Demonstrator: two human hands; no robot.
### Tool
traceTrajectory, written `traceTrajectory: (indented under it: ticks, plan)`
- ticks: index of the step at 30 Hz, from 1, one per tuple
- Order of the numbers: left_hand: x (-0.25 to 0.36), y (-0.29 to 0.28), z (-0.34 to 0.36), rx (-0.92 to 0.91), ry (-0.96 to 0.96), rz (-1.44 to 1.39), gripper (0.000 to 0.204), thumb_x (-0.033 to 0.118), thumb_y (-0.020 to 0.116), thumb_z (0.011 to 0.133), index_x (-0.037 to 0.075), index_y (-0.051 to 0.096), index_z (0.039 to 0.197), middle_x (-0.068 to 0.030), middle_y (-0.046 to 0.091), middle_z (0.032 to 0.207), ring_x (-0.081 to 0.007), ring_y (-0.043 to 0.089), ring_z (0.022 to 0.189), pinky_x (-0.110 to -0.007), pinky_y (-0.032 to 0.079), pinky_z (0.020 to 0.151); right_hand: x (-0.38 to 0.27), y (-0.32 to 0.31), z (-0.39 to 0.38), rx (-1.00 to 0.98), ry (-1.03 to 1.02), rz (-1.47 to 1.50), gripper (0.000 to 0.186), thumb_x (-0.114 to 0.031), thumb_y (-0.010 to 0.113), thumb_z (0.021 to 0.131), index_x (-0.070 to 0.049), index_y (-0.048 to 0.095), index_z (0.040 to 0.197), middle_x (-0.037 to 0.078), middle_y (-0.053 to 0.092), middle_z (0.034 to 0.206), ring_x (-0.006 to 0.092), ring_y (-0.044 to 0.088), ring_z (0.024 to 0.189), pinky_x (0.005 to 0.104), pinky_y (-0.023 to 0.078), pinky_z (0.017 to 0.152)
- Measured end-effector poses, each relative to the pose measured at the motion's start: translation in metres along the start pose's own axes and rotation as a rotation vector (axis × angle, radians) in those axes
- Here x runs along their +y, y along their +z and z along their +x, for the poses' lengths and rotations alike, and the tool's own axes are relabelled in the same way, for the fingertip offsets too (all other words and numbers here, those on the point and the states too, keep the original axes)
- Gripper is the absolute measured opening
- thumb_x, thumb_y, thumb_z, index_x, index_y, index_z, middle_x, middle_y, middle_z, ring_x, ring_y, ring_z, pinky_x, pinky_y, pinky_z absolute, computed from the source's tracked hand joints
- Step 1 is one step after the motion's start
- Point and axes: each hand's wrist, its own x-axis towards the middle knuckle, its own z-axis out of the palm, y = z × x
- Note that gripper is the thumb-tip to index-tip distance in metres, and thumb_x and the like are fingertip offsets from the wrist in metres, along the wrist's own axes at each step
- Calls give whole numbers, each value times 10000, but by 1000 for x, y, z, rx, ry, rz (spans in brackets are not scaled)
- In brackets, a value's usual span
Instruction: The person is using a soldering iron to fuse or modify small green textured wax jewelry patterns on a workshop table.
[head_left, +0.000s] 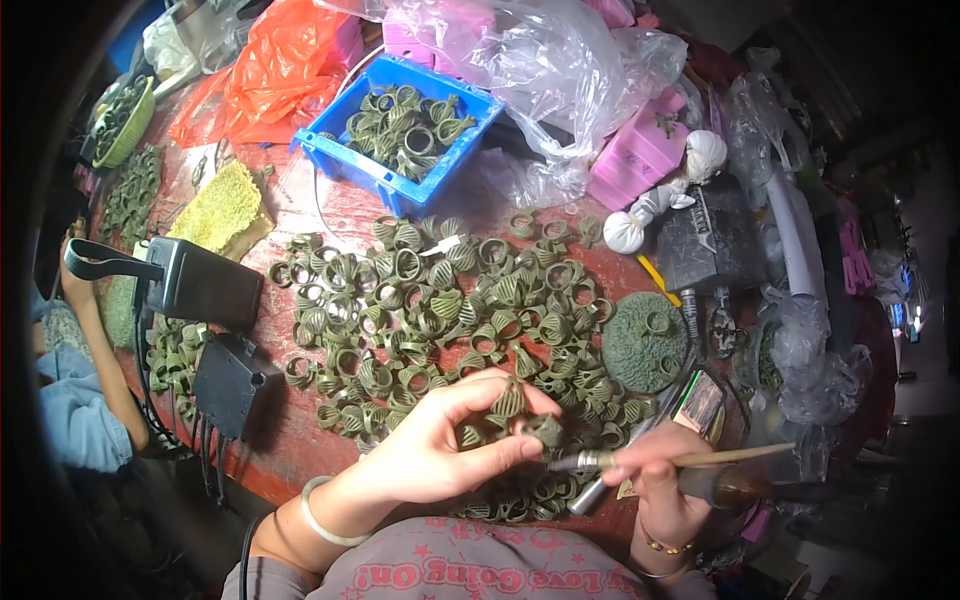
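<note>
My left hand (455, 440) is closed round a few green ribbed rings; one ring (510, 402) stands up between its fingers, and another sits at the thumb tip. In my right hand (665, 485) is a thin brush (690, 459) with a wooden handle, its bristles pointing at the rings beside my left thumb. A metal-tipped tool (588, 497) shows just below the brush; whether my right hand grips it too I cannot tell. Beyond both hands, a wide heap of similar rings (430, 300) covers the red tabletop (285, 180).
A blue bin (345, 165) of rings stands at the back. Right of the heap are a round green pad (640, 345) and a dark box (710, 240). Black devices (205, 285) with cables and a yellow sponge (220, 205) stand left. Another person's arm (105, 350) reaches in at far left.
</note>
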Motion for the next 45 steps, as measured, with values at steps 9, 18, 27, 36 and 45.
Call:
traceTrajectory:
  ticks: [9, 18, 27, 36, 45]
  plan:
    - [20, -2, 1, 38, -363, -365, 328, 82, 668, 868, 26, 584, 1180, -14, 659, 870, -33, 538, 679, -171, 393, 574, -2, 10, -11, 348, 113, -100, 149, -98, 492, 981, 33, 554, 1014, 99, 661, 693, 58, 470, 533, 193, 385, 540]
    - [6, -4, 1, 132, -268, -458, 336, 108, 667, 876, 8, 566, 1181, -123, 591, 1181, -112, 595, 853, -239, 488, 745, 37, -2, -30, 250, -247, -564, 399, -384, 742, 809, -12, 636, 905, 96, 607, 806, 202, 593, 680, 284, 485, 578]
    - [2, -4, 3, 154, -261, -495, 338, 111, 664, 876, 9, 562, 1182, -144, 561, 1231, -112, 584, 905, -265, 500, 799, 41, -2, -30, 296, -165, -742, 388, -354, 734, 824, 10, 611, 877, 83, 628, 745, 229, 579, 608, 315, 468, 527]
    - [5, -3, 4, 143, -277, -438, 335, 113, 660, 875, 10, 567, 1181, -137, 580, 1208, -104, 589, 879, -259, 502, 790, 44, 1, -30, 314, -172, -716, 394, -376, 752, 800, -11, 625, 876, 74, 606, 710, 227, 572, 595, 315, 453, 515]
    - [5, -3, 3, 151, -274, -437, 333, 109, 658, 877, 6, 565, 1179, -135, 585, 1196, -104, 589, 875, -256, 497, 786, 44, 1, -31, 275, -150, -744, 403, -391, 756, 790, -16, 630, 872, 76, 594, 704, 237, 573, 586, 323, 451, 501]
